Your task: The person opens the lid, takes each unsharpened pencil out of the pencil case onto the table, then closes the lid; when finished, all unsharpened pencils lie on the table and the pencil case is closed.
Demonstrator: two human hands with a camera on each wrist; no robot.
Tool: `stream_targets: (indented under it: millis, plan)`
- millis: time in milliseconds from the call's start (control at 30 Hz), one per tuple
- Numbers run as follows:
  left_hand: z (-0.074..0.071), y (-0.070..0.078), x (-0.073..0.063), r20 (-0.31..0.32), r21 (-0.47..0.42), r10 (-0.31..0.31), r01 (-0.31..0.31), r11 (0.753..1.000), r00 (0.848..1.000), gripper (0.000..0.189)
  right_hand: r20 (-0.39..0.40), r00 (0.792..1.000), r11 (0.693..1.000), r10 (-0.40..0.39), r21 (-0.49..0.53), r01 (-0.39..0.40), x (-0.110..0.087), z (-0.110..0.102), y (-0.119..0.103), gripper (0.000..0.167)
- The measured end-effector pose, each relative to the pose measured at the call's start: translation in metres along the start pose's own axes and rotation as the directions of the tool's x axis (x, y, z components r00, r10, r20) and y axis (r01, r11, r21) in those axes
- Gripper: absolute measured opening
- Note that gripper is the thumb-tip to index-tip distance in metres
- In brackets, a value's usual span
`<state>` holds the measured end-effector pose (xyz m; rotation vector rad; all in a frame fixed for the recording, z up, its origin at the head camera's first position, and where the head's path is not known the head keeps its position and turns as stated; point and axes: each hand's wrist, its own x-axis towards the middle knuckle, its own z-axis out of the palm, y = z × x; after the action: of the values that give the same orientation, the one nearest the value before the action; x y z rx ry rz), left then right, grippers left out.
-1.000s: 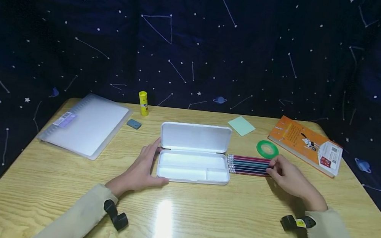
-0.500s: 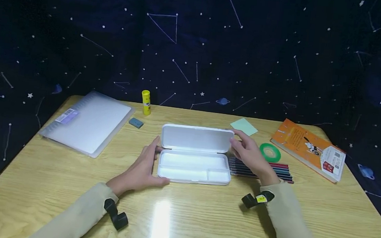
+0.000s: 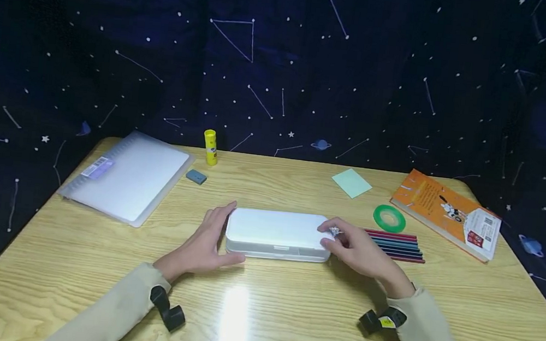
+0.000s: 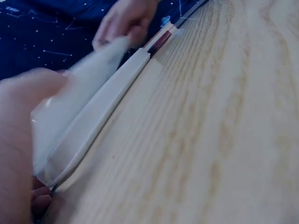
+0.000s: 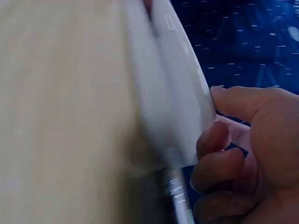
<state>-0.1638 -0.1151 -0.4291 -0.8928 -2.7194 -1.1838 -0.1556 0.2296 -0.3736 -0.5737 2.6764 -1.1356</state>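
Note:
A white pencil case (image 3: 277, 228) lies in the middle of the table, its lid tilted low over the base with a gap along the front. At its left end is my left hand (image 3: 202, 238), holding the case with the thumb at the front corner and the index finger at the back. My right hand (image 3: 356, 250) pinches the lid's right edge between thumb and fingers; in the right wrist view the lid (image 5: 187, 70) stands apart from the base. Several pencils (image 3: 396, 245) lie side by side to the right, their eraser ends partly hidden by my right hand.
Behind the right hand are a green tape roll (image 3: 389, 218), a pale green sticky note (image 3: 352, 183) and an orange book (image 3: 446, 212). At the left are a clear-covered notebook (image 3: 129, 178), a grey-blue eraser (image 3: 196, 177) and an upright yellow glue stick (image 3: 210, 148).
My right hand has moved left from the pencils to the lid, then swung the lid forward and down over the base. My left hand has stayed at the case's left end.

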Motion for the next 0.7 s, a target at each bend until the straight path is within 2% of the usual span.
stream_targets:
  millis: [133, 200, 367, 567, 700]
  plan:
    - [-0.001, 0.000, -0.003, -0.031, -0.003, 0.004, -0.004, 1.000, 1.000, 0.071, 0.002, 0.999, 0.997, -0.043, -0.071, 0.043, -0.002, 0.011, 0.007, 0.029]
    - [-0.001, 0.000, -0.004, -0.040, 0.008, 0.000, 0.001, 1.000, 0.999, 0.064, -0.007, 0.998, 0.994, -0.056, -0.098, 0.055, -0.001, 0.014, 0.008, 0.030]
    - [-0.002, 0.003, -0.005, -0.025, 0.001, -0.023, 0.023, 1.000, 0.999, 0.062, -0.017, 0.998, 0.984, -0.066, -0.164, 0.062, -0.002, 0.016, 0.006, 0.030]
    - [-0.002, 0.010, -0.005, 0.003, -0.023, -0.066, 0.066, 0.998, 0.998, 0.061, -0.025, 0.997, 0.980, -0.079, -0.183, 0.073, -0.005, 0.016, 0.007, 0.030]
    - [-0.001, 0.014, -0.002, 0.007, -0.005, -0.075, 0.075, 0.997, 0.997, 0.061, -0.050, 0.995, 0.977, -0.083, -0.201, 0.072, -0.005, 0.016, 0.010, 0.032]
